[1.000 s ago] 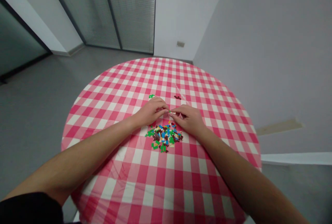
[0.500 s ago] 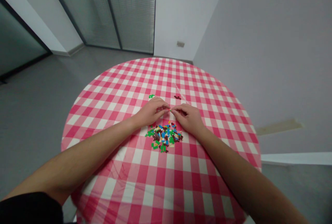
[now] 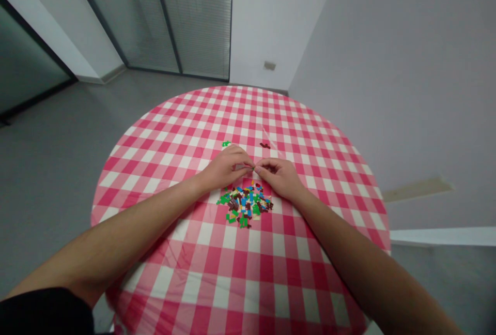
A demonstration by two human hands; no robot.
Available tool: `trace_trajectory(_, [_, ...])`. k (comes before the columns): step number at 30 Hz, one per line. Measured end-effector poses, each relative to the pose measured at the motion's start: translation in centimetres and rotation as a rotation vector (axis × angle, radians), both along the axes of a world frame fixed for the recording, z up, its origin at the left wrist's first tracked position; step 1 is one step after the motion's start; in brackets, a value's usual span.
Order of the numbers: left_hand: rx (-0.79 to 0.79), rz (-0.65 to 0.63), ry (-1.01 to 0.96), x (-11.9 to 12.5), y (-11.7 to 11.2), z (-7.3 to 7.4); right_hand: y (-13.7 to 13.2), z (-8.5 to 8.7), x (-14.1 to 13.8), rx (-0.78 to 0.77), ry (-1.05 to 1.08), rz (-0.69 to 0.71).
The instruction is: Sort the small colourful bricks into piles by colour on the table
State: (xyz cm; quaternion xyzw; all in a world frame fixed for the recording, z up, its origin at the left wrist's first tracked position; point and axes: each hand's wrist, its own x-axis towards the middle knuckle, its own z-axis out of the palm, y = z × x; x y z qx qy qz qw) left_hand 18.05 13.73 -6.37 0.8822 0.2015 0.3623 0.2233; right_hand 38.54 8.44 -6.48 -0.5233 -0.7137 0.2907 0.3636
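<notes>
My left hand (image 3: 226, 167) and my right hand (image 3: 279, 177) meet fingertip to fingertip just above a round table with a red-and-white checked cloth (image 3: 240, 252). Both hands are closed in a pinch on a tiny piece between them, too small to name. Right below them lies a pile of several small bricks (image 3: 245, 203) in green, blue, brown, red and yellow. A small green brick group (image 3: 226, 144) sits beyond my left hand. A small dark brown brick group (image 3: 265, 146) sits beyond my right hand.
A grey wall (image 3: 406, 66) stands close on the right of the table. Grey floor (image 3: 58, 138) lies to the left, with glass doors and blinds (image 3: 182, 14) at the back. The table edge curves near me at the bottom.
My right hand has shifted slightly up and left, closer to my left hand. The fingertips now touch more tightly. The piles have not moved.
</notes>
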Motion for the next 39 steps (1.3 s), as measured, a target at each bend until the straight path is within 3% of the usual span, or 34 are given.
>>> trace_trajectory(14, [-0.011,0.022,0.041,0.0,-0.1,0.1,-0.2,0.2,0.0,0.004,0.003,0.05])
trace_trajectory(28, [0.014,0.019,0.051,-0.1,0.1,-0.2,-0.1,0.4,0.2,0.006,-0.131,0.072])
trace_trajectory(31, [0.044,0.185,0.045,-0.4,0.7,-0.2,-0.1,0.3,0.2,0.015,-0.132,0.057])
trace_trajectory(34, [0.019,0.583,0.034,-1.3,2.1,-0.1,-0.2,0.1,0.1,0.031,-0.136,0.043])
trace_trajectory(36, [-0.054,0.774,0.073,-2.1,3.1,-0.1,-0.3,-0.1,0.2,0.035,-0.134,0.037])
trace_trajectory(39, [-0.144,0.898,0.188,-3.3,4.5,-0.3,-0.3,-0.2,0.2,0.036,-0.126,0.036])
